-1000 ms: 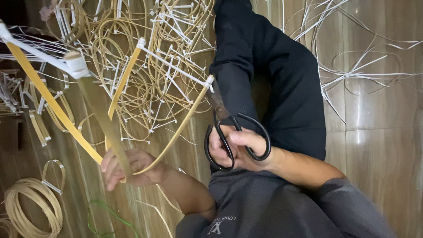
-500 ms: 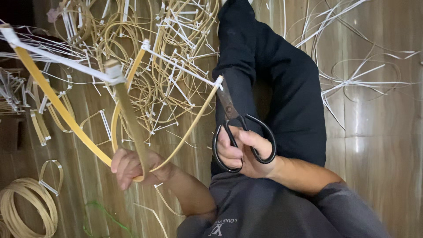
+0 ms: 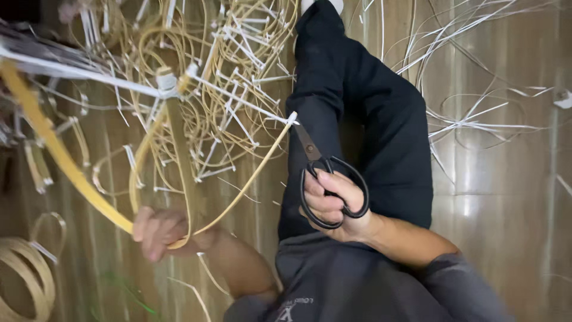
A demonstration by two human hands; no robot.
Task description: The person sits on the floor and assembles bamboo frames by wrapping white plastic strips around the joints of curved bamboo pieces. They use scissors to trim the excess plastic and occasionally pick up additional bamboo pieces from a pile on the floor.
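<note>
In the head view, the left hand (image 3: pixel 156 231) sits at the lower left of the frame, blurred, with its fingers curled tight around the bottom bend of several yellow cane strips (image 3: pixel 65 167). These strips are flat, pale yellow and springy; one broad strip climbs from the fist to the upper left edge, another narrow one arcs up to the right and ends at a white binding (image 3: pixel 292 117) near the middle. A further strip stands nearly upright from the fist to a white-wrapped joint (image 3: pixel 165 80) in the upper left. The right hand (image 3: pixel 333 200) is at the centre, fingers and thumb threaded through the loops of black scissors (image 3: pixel 325 179) and closed on them; the blades point up-left and their tip touches the white binding at the end of the narrow strip. Behind the strips a tangled pile of cane and white offcuts (image 3: pixel 232 77) fills the top middle. A dark trouser leg (image 3: pixel 369 113) runs up the centre, just right of the scissors. Coiled cane rings (image 3: pixel 27 274) lie at the lower left corner. Loose white strands (image 3: pixel 476 119) spread over the wooden floor (image 3: pixel 512 226) at the right, where the boards below them lie mostly bare.
</note>
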